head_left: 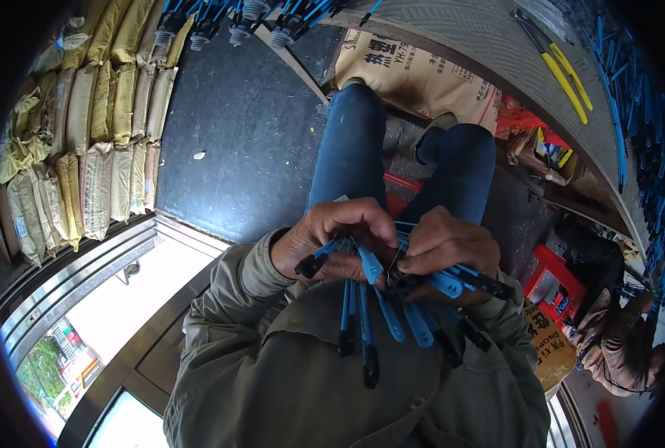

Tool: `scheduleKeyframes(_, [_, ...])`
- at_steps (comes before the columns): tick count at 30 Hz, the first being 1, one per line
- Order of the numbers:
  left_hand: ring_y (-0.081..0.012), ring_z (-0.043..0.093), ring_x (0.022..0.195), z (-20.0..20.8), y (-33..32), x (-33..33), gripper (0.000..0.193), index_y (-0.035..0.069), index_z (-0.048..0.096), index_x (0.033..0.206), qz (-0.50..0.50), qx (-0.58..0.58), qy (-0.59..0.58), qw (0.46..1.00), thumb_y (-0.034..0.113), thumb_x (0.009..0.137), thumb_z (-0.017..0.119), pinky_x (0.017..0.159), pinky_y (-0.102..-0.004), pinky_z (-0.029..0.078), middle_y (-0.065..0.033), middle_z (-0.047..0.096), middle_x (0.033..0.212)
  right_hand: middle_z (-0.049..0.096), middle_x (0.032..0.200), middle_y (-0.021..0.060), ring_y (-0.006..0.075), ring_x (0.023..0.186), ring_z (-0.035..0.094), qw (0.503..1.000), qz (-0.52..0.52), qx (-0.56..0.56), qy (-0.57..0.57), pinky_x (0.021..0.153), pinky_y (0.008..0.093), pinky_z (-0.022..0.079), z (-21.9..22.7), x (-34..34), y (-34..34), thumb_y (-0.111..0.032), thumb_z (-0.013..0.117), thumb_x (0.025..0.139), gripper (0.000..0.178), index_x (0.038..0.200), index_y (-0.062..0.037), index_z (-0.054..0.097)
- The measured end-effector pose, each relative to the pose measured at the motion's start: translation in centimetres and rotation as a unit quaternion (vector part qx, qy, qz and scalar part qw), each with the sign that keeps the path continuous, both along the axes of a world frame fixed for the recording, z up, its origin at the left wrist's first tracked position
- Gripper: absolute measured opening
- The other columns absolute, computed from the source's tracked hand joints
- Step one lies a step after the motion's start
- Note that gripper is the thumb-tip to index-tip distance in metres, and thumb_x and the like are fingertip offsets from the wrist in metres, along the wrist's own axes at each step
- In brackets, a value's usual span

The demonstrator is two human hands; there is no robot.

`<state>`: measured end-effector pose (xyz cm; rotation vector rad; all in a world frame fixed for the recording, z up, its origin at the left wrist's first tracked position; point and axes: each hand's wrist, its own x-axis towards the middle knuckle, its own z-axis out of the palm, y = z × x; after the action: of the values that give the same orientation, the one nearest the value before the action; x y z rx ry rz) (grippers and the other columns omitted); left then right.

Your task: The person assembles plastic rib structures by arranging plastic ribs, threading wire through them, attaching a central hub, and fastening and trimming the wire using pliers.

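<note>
A bunch of slim blue plastic strips (366, 313) with black end pieces is gathered in front of my chest, fanned out toward me. My left hand (340, 231) curls round part of the bunch, its thumb and forefinger bent over the top. On the other side, my right hand (455, 243) is closed, thumb pressed down, with more strips sticking out beneath it. Between the hands sits a small black piece (401, 284), and a thin line like wire runs up from it. My fingers hide where the strips join.
Pliers with yellow handles (567, 78) lie on the worn table (482, 33), beside a pile of blue strips (650, 142). Grey ribbed pieces (241, 33) hang over its left edge. Filled sacks (86, 127) are stacked left. Another person (616, 336) sits at right near a red stool (549, 276).
</note>
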<state>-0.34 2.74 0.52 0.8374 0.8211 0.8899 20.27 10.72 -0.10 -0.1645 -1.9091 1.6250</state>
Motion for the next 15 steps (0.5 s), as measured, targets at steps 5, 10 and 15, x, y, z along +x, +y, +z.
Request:
scheduleKeyframes(5, [-0.0212,0.063,0.079,-1.5,-0.3,0.2,0.015,0.000,0.063,0.083,0.062,0.094,-0.080,0.990,0.006,0.074,0.074,0.072,-0.0320,0.050,-0.0144,0.064,0.086,0.063,0.079,0.0042,0.0173,0.071,0.057,0.999,-0.043,-0.010,-0.002,0.063,0.0318,0.044,-0.3,-0.2,-0.4,-0.017,0.085,0.058,0.035,0.087,-0.0076,0.066])
scheduleKeyframes(10, [-0.0217,0.062,0.078,-0.4,0.8,0.6,0.012,-0.001,0.064,0.077,0.048,0.091,-0.037,0.994,0.008,0.075,0.072,0.070,-0.0327,0.049,-0.0151,0.064,0.082,0.063,0.079,0.0041,0.0169,0.072,0.058,0.999,-0.043,-0.001,-0.007,0.064,0.0317,0.044,0.3,0.4,0.6,-0.017,0.085,0.058,0.037,0.088,-0.0077,0.066])
scheduleKeyframes(15, [-0.0173,0.061,0.081,-0.1,2.4,0.1,0.006,-0.001,0.064,0.083,-0.001,0.103,-0.013,0.995,0.002,0.079,0.068,0.074,-0.0303,0.048,-0.0096,0.064,0.084,0.063,0.082,0.0048,0.0176,0.075,0.058,0.996,-0.066,-0.058,-0.022,0.066,0.0317,0.044,0.8,0.6,0.8,-0.014,0.083,0.061,0.034,0.089,-0.0061,0.065])
